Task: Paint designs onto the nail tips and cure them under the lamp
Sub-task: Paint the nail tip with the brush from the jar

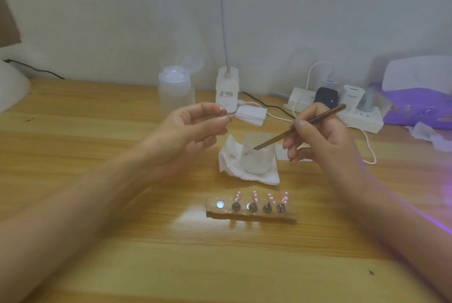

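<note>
Head view, brush-loading step. The right hand grips the slim brown brush at mid-handle in a pen hold, its bristle end lowered into the small frosted cup that stands on a white wipe at the centre of the wooden table. The left hand is raised to the left of the cup, thumb and forefinger drawn together; whether they pinch anything cannot be told. Four pink nail tips stand upright on the wooden holder near the person; its leftmost disc is bare. The purple-lit curing lamp sits at the far right. The tips are judged very light, thin, glossy and easily toppled, so each is probably best taken by its dark base, never by the painted face. The brush is light and stiff, and a grip nearer the bristles would likely give finer control.
</note>
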`<action>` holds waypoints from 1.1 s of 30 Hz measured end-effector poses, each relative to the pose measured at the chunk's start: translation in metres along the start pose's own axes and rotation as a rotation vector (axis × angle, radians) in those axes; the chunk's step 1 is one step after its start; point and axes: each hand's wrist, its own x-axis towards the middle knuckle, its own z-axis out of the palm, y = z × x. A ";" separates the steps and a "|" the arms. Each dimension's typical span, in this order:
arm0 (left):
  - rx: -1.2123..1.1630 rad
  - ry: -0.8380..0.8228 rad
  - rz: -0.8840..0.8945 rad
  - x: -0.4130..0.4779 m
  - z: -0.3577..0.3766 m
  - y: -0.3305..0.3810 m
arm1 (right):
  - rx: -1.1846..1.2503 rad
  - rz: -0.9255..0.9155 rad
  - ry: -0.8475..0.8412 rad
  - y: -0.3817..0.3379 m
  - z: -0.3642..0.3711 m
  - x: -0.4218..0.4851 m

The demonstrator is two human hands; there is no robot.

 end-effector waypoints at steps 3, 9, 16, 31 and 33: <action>-0.007 0.019 0.011 0.004 0.001 -0.007 | 0.072 0.024 0.066 0.002 -0.003 0.002; 0.053 0.027 0.121 0.006 0.002 -0.016 | 0.260 0.071 0.207 0.015 -0.004 0.001; 0.299 0.127 0.248 0.004 0.013 -0.024 | 0.367 0.134 0.250 0.018 -0.007 0.000; 0.575 0.193 0.360 0.005 0.008 -0.040 | -0.009 -0.127 0.070 0.003 -0.001 -0.007; 0.573 0.181 0.365 0.005 0.008 -0.040 | -0.128 -0.172 0.038 -0.002 0.002 -0.009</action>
